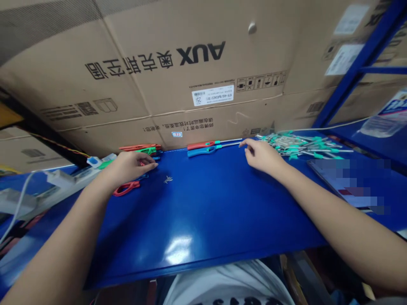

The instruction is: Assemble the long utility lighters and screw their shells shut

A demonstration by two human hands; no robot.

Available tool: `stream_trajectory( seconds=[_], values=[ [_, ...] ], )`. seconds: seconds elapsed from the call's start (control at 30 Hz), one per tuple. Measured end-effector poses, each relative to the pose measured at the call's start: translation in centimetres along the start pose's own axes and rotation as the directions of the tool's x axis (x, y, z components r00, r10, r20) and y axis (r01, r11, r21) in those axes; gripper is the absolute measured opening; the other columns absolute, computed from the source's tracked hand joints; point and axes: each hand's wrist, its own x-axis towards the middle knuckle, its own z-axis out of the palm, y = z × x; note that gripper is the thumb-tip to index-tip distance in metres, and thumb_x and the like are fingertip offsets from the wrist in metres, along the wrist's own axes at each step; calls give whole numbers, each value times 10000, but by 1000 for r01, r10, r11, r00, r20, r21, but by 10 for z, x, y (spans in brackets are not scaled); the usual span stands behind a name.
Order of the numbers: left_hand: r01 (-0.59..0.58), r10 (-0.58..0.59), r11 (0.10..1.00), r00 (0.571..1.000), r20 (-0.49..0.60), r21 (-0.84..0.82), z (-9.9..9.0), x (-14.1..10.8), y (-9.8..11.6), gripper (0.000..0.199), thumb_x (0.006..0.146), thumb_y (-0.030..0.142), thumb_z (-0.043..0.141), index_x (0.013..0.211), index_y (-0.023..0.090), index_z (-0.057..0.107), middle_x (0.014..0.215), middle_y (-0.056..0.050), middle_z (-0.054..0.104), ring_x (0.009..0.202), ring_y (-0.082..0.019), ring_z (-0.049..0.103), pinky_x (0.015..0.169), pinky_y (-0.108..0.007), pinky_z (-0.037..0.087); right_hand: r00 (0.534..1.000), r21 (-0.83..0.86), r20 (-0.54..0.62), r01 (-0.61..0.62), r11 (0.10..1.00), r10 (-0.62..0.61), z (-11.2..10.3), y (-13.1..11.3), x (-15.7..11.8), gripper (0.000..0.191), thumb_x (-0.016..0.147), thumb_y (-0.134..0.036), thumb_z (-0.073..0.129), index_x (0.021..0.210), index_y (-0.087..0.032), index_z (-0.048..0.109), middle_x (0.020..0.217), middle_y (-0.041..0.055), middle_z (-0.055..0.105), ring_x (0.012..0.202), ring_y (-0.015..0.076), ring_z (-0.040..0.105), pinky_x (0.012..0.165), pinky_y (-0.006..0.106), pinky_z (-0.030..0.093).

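Note:
My left hand [130, 167] is over a pile of coloured plastic handles at the left, fingers loosely bent and apart. A red bit shows beneath its fingers, but I cannot see a firm grip. A red handle with a loop [127, 188] lies just below this hand. My right hand [262, 155] is open at the tips of two long-nosed lighters, one red [200, 145] and one blue [202, 151], lying side by side. Beside its knuckles spreads a heap of metal rods with teal parts [295, 144].
Several tiny pale pins [168, 180] lie on the blue table [190, 212]. A large cardboard box [165, 93] forms the back wall. A power strip [66, 186] with plugs stands at left; a phone-like device [343, 186], partly blurred, lies at right. Blue shelf posts [346, 80] rise there.

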Motion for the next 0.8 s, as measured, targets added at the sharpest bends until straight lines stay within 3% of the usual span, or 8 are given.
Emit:
stream_trajectory(
  seconds=[0.13,0.33,0.57,0.8],
  values=[
    [80,-72,992,994,-82,98,-10,-4,-32,197,806,378,674,854,199,742,704,9,694,697,-185,593,636,-245,399,999,11,20,46,999,-47,10,-2,-1,298,845,-178,519,1087,-213,690,907,65,739,714,209,646,655,311,457],
    [-42,45,985,999,-18,167,-4,-1,-59,241,709,336,782,896,194,727,957,-38,716,873,-213,606,770,-262,429,1000,49,15,-1,999,0,6,-3,-1,218,852,-232,529,1000,-216,688,841,60,733,646,212,633,611,324,451],
    [-41,39,964,999,14,262,6,2,-55,127,801,323,703,815,200,731,899,-25,720,762,-180,587,668,-237,395,1000,66,-3,23,998,-23,4,-4,0,202,856,-248,523,971,-217,686,772,64,715,657,232,646,621,346,470],
    [78,-55,941,995,-78,329,-4,-8,-38,242,916,386,562,911,179,687,861,-76,712,736,-222,601,569,-246,304,999,70,-2,37,997,-37,-2,-10,-3,210,861,-255,525,993,-222,686,775,57,720,673,233,652,635,344,482]
  ],
)
